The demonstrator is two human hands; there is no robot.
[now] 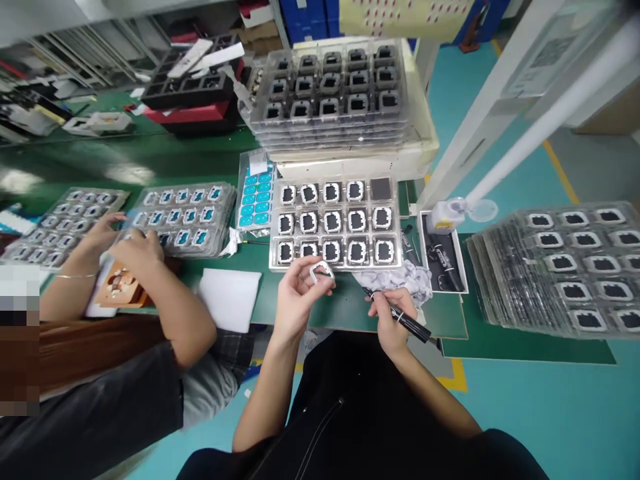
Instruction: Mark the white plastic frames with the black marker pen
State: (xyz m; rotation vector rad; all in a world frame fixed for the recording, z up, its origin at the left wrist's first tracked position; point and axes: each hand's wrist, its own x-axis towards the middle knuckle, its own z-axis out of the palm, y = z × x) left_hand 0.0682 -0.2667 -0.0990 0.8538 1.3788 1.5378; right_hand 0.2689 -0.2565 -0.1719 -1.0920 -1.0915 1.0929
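Observation:
My left hand [300, 290] pinches a small white plastic frame [321, 269] just in front of the clear tray. In my right hand [393, 317] is a black marker pen [413, 327], its tip pointing left toward the frame but apart from it. The clear plastic tray [336, 268] before me carries rows of similar white frames with dark centres. Its far right compartment shows only a dark square [381, 189]. A crumpled white cloth [413, 279] lies just beyond my right hand.
Stacked trays of dark parts [330, 127] stand behind, and more stacked trays [500, 287] at right. A box [465, 288] holds a bottle [447, 217] and pens. A teal-pad sheet [256, 200] lies left. A co-worker's hands [137, 250] work beside other trays [227, 220].

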